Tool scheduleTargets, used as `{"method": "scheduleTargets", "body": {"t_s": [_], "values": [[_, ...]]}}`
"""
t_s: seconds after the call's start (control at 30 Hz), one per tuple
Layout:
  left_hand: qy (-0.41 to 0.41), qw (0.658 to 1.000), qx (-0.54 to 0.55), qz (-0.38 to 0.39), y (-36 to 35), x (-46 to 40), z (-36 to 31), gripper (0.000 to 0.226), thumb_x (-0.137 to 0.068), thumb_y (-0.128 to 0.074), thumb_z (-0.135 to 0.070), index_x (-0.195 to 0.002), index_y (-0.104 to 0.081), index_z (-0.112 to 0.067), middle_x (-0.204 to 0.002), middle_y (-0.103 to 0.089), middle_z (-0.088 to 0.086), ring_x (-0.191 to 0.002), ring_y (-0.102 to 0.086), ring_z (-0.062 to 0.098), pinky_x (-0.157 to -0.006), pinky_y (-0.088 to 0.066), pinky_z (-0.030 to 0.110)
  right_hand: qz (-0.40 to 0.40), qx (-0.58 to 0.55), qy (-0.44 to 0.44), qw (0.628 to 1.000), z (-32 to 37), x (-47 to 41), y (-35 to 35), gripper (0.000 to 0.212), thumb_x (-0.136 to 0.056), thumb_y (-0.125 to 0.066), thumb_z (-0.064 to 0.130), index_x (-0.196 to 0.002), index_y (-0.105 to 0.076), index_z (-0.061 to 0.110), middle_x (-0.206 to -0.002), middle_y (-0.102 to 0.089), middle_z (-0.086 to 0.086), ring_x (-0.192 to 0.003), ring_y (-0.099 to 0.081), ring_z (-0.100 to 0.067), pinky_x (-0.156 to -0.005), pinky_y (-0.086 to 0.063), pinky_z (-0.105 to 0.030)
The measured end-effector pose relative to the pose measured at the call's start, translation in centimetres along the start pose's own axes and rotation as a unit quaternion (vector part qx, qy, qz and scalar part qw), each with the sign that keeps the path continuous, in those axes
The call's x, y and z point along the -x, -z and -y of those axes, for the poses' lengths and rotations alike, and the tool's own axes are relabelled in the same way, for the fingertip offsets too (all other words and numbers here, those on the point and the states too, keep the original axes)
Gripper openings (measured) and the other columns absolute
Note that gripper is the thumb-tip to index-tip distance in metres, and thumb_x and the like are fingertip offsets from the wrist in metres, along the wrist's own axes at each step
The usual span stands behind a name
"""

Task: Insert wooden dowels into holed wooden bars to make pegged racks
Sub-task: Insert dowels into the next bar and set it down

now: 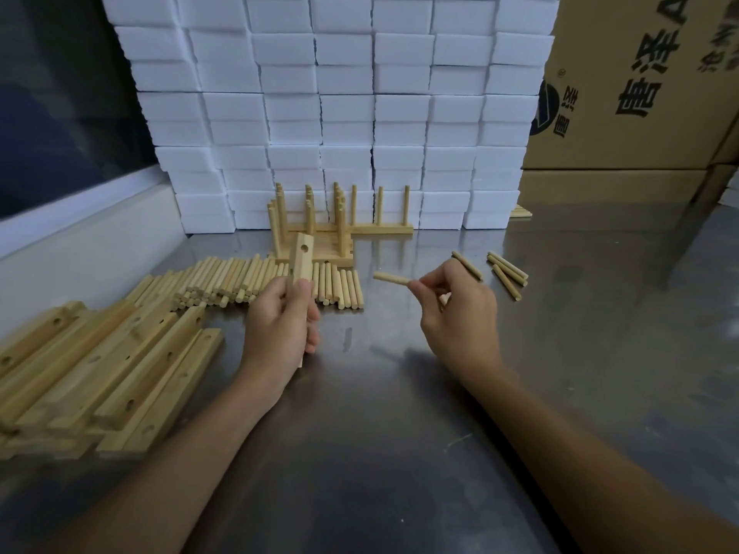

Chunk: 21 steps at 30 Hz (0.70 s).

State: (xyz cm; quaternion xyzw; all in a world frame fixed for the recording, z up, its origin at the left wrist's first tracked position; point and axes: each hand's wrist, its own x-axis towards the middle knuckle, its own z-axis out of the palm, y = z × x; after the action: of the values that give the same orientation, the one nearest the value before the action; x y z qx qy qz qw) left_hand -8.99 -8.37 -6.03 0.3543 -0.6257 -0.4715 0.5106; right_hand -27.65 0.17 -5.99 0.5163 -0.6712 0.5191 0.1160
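I've got the left hand (280, 317) wrapped around a pale holed wooden bar (300, 259), right hand (456, 309) pinching a short round wooden dowel (392, 278).

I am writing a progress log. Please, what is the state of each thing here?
Bar: held upright in left hand, holes empty.
Dowel: pinched in right hand, not inserted.
Dowel pile: loose.
Bar stack: unpegged.
Racks: pegged, standing.
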Motion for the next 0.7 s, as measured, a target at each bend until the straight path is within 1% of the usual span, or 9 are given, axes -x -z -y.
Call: {"method": "scheduleTargets", "body": {"t_s": [0.03,0.1,0.17,0.23,0.33,0.43,0.53,0.63,0.7], "values": [[-0.007,1.000,-0.006,-0.014,0.0,0.0,0.1,0.024,-0.105,-0.044,-0.025,-0.095,-0.060,-0.009,-0.061,-0.057,-0.008,-0.047,-0.051,0.011,-0.044,-0.045,0.027,0.012,0.002,-0.010,1.000,-0.1,-0.1,0.1,0.006,-0.093,-0.067,0.015,-0.095,-0.064,0.010,-0.080,-0.062,0.006,-0.072,-0.060,-0.014,-0.066,-0.055,-0.041],[-0.024,0.998,-0.024,-0.043,0.1,-0.1,0.1,0.022,-0.105,-0.044,-0.024,-0.092,-0.057,-0.013,-0.062,-0.060,-0.010,-0.049,-0.052,0.009,-0.046,-0.047,0.024,0.039,0.020,-0.023,0.999,-0.1,-0.2,0.1,0.022,-0.094,-0.060,0.005,-0.115,-0.065,0.011,-0.093,-0.063,0.003,-0.083,-0.059,-0.013,-0.075,-0.054,-0.036],[-0.033,0.998,-0.020,-0.056,0.1,-0.1,-0.1,0.023,-0.105,-0.044,-0.022,-0.088,-0.055,-0.010,-0.061,-0.058,-0.009,-0.047,-0.049,0.010,-0.043,-0.043,0.025,0.070,0.036,-0.019,0.997,0.0,-0.3,0.0,0.028,-0.096,-0.051,0.003,-0.120,-0.063,0.011,-0.096,-0.061,-0.004,-0.083,-0.058,-0.019,-0.071,-0.050,-0.036],[-0.032,0.999,0.001,-0.043,0.1,0.1,-0.4,0.028,-0.104,-0.045,-0.024,-0.090,-0.053,-0.001,-0.057,-0.050,-0.008,-0.044,-0.041,0.013,-0.039,-0.035,0.026,0.076,0.026,-0.017,0.997,0.4,-0.2,0.0,0.019,-0.102,-0.045,0.017,-0.108,-0.062,0.012,-0.082,-0.056,-0.003,-0.068,-0.052,-0.019,-0.057,-0.041,-0.035],[-0.038,0.999,-0.004,0.000,-0.1,0.5,-0.7,0.044,-0.102,-0.048,-0.039,-0.082,-0.052,0.000,-0.051,-0.043,-0.002,-0.039,-0.037,0.014,-0.034,-0.030,0.021,0.072,0.016,-0.032,0.997,1.0,0.0,0.3,0.051,-0.097,-0.030,0.058,-0.082,-0.051,0.015,-0.062,-0.047,0.002,-0.055,-0.046,-0.017,-0.051,-0.037,-0.039],[-0.017,1.000,-0.014,0.016,-0.1,0.5,-1.1,0.054,-0.094,-0.050,-0.056,-0.072,-0.052,-0.006,-0.046,-0.041,0.000,-0.034,-0.037,0.014,-0.033,-0.031,0.021,0.045,0.039,-0.046,0.997,0.8,0.2,0.6,0.066,-0.085,-0.022,0.078,-0.061,-0.036,0.018,-0.052,-0.037,0.005,-0.049,-0.036,-0.012,-0.049,-0.033,-0.035],[-0.008,1.000,-0.015,0.023,-0.2,0.5,-1.0,0.057,-0.090,-0.050,-0.061,-0.069,-0.051,-0.007,-0.046,-0.039,0.002,-0.033,-0.036,0.014,-0.032,-0.031,0.022,0.027,0.056,-0.049,0.997,0.8,0.1,0.5,0.063,-0.085,-0.026,0.077,-0.057,-0.031,0.021,-0.049,-0.033,0.007,-0.046,-0.032,-0.010,-0.049,-0.029,-0.031],[-0.029,0.999,-0.020,0.030,-0.3,0.5,-0.8,0.053,-0.095,-0.049,-0.055,-0.071,-0.054,-0.007,-0.046,-0.041,0.004,-0.034,-0.037,0.016,-0.033,-0.032,0.023,0.021,0.059,-0.028,0.998,0.8,0.1,0.4,0.062,-0.090,-0.032,0.068,-0.060,-0.043,0.015,-0.050,-0.039,0.002,-0.045,-0.036,-0.012,-0.047,-0.032,-0.033],[-0.033,0.998,-0.023,0.038,-0.3,0.4,-0.5,0.042,-0.102,-0.047,-0.043,-0.077,-0.059,-0.010,-0.049,-0.046,0.001,-0.035,-0.039,0.016,-0.034,-0.032,0.023,0.019,0.051,0.000,0.999,0.9,0.2,0.4,0.055,-0.096,-0.036,0.057,-0.070,-0.052,0.012,-0.053,-0.045,0.000,-0.046,-0.043,-0.017,-0.046,-0.038,-0.037]]}}
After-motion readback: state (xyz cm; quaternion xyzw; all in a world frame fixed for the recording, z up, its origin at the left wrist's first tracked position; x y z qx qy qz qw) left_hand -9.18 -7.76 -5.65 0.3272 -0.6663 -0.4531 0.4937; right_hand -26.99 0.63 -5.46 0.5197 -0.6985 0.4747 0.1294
